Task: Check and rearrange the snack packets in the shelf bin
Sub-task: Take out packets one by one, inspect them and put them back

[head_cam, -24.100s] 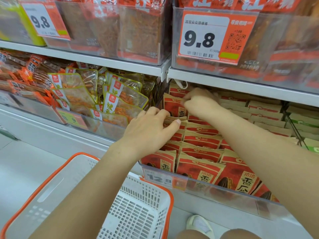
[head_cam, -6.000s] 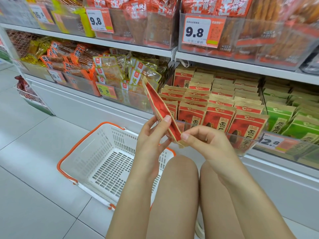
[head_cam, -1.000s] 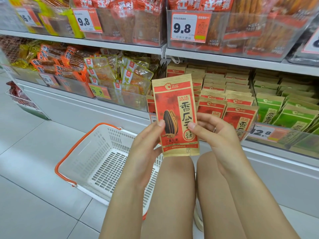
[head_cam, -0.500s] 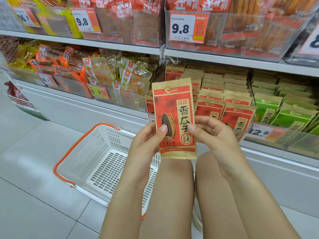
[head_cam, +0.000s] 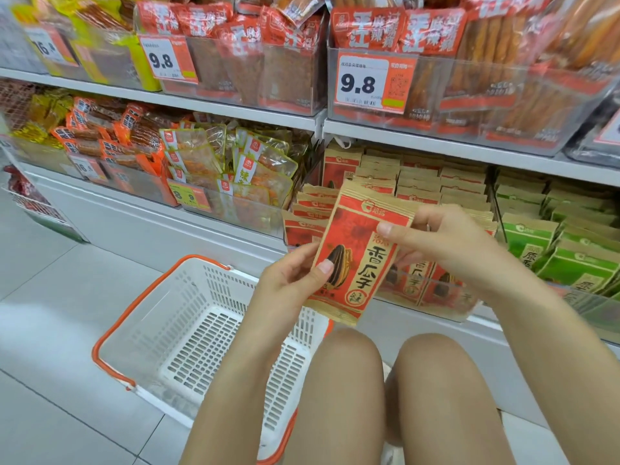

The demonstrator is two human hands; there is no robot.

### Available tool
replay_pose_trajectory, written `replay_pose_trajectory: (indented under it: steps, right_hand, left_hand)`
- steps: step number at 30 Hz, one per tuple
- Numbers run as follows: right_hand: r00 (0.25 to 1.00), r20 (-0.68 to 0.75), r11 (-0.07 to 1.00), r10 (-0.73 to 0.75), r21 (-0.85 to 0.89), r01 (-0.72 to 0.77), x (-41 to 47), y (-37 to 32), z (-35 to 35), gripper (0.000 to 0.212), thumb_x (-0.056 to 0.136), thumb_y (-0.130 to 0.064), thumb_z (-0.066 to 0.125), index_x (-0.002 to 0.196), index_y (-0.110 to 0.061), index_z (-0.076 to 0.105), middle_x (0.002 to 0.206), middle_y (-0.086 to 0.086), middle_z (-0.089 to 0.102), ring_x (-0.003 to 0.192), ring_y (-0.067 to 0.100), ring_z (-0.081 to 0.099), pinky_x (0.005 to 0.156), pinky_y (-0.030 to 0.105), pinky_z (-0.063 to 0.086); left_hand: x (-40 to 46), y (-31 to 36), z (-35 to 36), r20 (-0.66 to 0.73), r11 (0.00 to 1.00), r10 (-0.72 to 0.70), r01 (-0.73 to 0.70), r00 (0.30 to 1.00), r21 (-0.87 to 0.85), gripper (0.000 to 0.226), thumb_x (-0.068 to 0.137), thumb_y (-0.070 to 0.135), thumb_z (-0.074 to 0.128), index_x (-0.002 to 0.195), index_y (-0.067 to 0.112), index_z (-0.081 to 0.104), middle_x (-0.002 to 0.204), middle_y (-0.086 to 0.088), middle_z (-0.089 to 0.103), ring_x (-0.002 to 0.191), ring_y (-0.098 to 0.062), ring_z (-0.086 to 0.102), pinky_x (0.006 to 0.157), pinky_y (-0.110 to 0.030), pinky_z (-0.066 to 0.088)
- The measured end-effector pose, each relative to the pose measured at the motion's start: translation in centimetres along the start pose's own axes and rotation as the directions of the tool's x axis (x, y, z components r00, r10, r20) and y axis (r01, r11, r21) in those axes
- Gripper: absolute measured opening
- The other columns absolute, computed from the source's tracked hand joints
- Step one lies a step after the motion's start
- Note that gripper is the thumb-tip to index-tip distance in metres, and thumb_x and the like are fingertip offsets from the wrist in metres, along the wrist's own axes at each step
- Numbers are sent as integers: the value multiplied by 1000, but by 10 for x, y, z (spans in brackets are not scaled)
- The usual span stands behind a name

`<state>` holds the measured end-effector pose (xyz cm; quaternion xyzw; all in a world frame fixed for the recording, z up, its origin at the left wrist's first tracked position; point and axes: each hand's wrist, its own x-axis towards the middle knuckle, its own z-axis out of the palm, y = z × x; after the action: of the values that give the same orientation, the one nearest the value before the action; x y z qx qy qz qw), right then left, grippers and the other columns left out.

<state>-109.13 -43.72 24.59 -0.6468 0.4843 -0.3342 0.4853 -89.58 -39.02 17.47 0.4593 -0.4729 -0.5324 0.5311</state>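
I hold one red and tan sunflower seed packet (head_cam: 359, 256) in front of the shelf, its printed face toward me and tilted to the right. My left hand (head_cam: 295, 280) pinches its lower left edge with the thumb on the seed picture. My right hand (head_cam: 446, 243) grips its upper right part. Behind it, rows of the same red packets (head_cam: 419, 182) stand upright in the clear shelf bin (head_cam: 449, 307).
A white basket with orange rim (head_cam: 188, 330) sits on the tiled floor at lower left, nothing visible in it. Green packets (head_cam: 563, 250) fill the bin to the right, clear-pouch snacks (head_cam: 241, 169) the bin to the left. My bare knees (head_cam: 385, 360) are below the packet. Upper shelf bins carry 9.8 price tags (head_cam: 369, 82).
The packet has tilted to the right and moved toward the bin. My right hand has shifted from its middle right edge up to its top right part.
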Motion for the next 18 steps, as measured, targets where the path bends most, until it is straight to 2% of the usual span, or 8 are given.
replay_pose_trajectory:
  steps: [3,5,6,8,10,14,18]
  right_hand:
    - [999,-24,999,-24,21,25,15,-14,-12,18,81,-24,67,81,-6,70,74,3,75,68,13,72,63,18,57]
    - [992,-106,996,-73,49,79,26,-23,-23,27,75,-30,67,77,-3,71,73,6,75,68,16,73,66,22,59]
    - [982,-158,991,-108,61,118,32,-27,-28,25,75,-31,66,74,-7,72,73,4,75,69,16,72,69,23,59]
    - [942,-286,976,-178,74,207,43,-32,-38,20,83,-27,65,71,-14,71,71,-3,75,69,11,72,69,22,59]
    - [888,-385,959,-251,28,282,55,-34,-43,17,91,-21,61,76,-17,70,73,-11,74,75,7,72,70,19,57]
    - [845,-400,932,-355,-80,353,81,-27,-41,17,94,-19,59,86,-28,72,81,-22,73,87,2,69,80,21,56]
    - [860,-378,938,-344,-84,338,108,-12,-34,15,92,-20,61,93,-31,71,85,-25,72,90,-1,67,88,28,55]
  left_hand:
    - [20,16,0,3,1000,25,-25,1000,14,30,93,10,58,122,12,67,108,0,75,97,-6,69,78,-14,51]
    - [35,28,-1,-35,998,44,-43,998,36,30,95,18,58,123,17,66,112,4,74,100,-2,67,80,-11,49]
    - [43,31,-3,-73,997,53,-48,996,62,30,95,24,58,124,22,66,115,6,72,104,1,66,82,-10,48]
    - [63,36,-10,-143,990,57,-38,988,133,27,96,30,58,122,29,64,116,13,68,106,8,61,83,-7,46]
    - [83,37,-18,-147,962,43,-1,988,274,26,99,29,55,124,27,62,114,17,64,102,13,57,80,-3,42]
    - [129,29,-27,1,774,-43,33,999,633,38,102,34,51,137,20,56,138,0,57,127,-13,51,104,-29,39]
    - [164,25,-17,115,516,-103,-46,988,855,61,102,53,37,152,18,36,160,-6,32,149,-25,23,121,-43,20]
